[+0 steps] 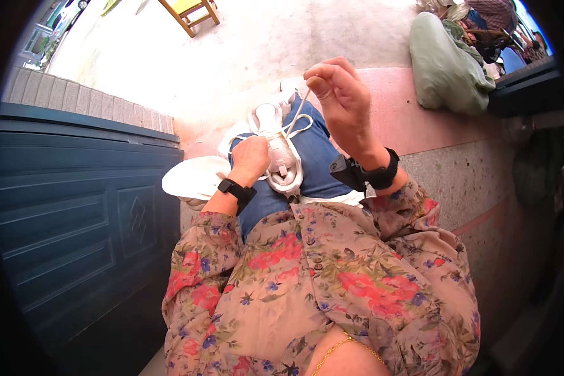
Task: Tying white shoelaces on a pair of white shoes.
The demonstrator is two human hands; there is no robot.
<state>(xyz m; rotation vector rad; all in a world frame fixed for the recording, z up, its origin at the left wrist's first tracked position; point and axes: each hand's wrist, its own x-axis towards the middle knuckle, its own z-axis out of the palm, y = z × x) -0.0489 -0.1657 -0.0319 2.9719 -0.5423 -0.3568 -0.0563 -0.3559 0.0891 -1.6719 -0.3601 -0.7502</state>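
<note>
pinching white lace (300, 111), right hand (343, 101), shoe (283, 156) beside left hand (250, 158)

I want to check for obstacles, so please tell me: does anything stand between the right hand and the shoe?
Nothing visible does: from the right hand, only the lace it pinches runs across the gap to the shoe. The left hand is at the shoe's left side, off that line.

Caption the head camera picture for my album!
Right hand holds a lace up, left hand at the white shoe.
</note>
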